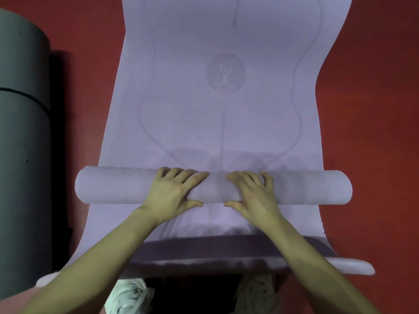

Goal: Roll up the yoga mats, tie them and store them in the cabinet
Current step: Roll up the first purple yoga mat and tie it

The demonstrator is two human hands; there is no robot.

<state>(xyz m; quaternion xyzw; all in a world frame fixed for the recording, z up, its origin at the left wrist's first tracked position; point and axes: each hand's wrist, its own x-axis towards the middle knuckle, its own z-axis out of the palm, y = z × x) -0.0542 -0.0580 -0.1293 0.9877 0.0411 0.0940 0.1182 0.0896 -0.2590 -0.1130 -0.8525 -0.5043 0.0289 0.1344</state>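
A rolled grey mat (pixel 22 137) lies far left on the red floor (pixel 367 109). On the lilac yoga mat (pixel 217 98), the left hand (pixel 174 191) and right hand (pixel 254 193) curl partway around its rolled section (pixel 118 186), fingers over the top, thumbs beneath.

no readable text anywhere here, no words, brand names or numbers. the only sign-like thing is on the lilac yoga mat (pixel 181 98): a round emblem (pixel 225 72) printed tone on tone near the middle of the flat part, showing a small stylised figure in a yoga pose. faint curvy guide lines run along both sides of it and a straight centre line runs above and below the emblem. the grey rolled mat (pixel 22 132) on the left shows no label that i can make out.
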